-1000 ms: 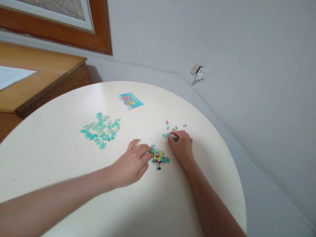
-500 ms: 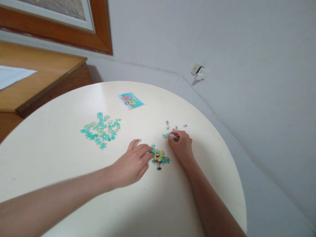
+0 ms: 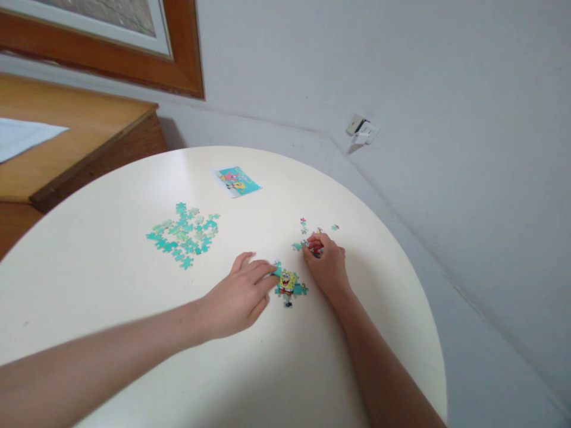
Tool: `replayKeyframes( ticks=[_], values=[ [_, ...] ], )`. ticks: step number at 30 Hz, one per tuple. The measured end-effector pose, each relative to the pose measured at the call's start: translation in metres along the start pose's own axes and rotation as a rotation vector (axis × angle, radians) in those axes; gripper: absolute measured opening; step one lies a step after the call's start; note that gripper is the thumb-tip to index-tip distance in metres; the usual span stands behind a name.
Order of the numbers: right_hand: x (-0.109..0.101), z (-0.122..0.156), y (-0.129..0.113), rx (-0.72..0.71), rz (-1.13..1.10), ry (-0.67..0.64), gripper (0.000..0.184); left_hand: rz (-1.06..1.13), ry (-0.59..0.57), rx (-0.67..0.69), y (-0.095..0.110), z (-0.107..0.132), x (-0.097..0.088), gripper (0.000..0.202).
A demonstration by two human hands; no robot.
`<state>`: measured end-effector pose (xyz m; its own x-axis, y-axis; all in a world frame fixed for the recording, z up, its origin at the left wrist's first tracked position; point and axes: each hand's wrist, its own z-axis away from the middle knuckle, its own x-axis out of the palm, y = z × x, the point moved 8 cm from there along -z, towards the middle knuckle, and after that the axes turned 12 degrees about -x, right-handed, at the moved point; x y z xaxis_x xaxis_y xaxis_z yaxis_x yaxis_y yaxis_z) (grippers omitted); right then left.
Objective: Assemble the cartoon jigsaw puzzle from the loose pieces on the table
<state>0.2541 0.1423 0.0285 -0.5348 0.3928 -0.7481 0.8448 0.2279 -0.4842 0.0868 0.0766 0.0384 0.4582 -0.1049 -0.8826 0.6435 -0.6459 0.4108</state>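
Note:
A partly joined jigsaw puzzle showing a yellow cartoon sponge with teal around it lies on the table. My left hand rests at its left edge, fingers stretched out and fingertips touching the teal part. To the upper right, my right hand is bent over a small group of loose pieces, thumb and fingertips pinched at a puzzle piece. Red and pink pieces show under its curled fingers, partly hidden by them. A pink-marked piece and another loose piece lie beyond that hand.
A heap of teal and pale green pieces is spread on the left of the round white table. Further back lies a colour picture card. A wooden cabinet adjoins at left, and a wall socket is behind.
My right hand has shifted very slightly, its fingers lifting and curling a little over the loose pieces. My left hand stays on the joined puzzle.

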Motion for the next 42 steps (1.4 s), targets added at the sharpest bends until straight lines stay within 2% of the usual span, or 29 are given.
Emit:
replayKeyframes(
  ticks=[30, 42],
  values=[
    [0.0008, 0.0001, -0.0018, 0.004, -0.036, -0.008, 0.010, -0.013, 0.042, 0.036, 0.0018, -0.0004, -0.0026, 0.030],
    [-0.0032, -0.0001, -0.0060, -0.045, -0.060, 0.040, 0.012, 0.001, 0.029, 0.027, 0.0017, -0.0003, -0.0017, 0.030]
  ],
)
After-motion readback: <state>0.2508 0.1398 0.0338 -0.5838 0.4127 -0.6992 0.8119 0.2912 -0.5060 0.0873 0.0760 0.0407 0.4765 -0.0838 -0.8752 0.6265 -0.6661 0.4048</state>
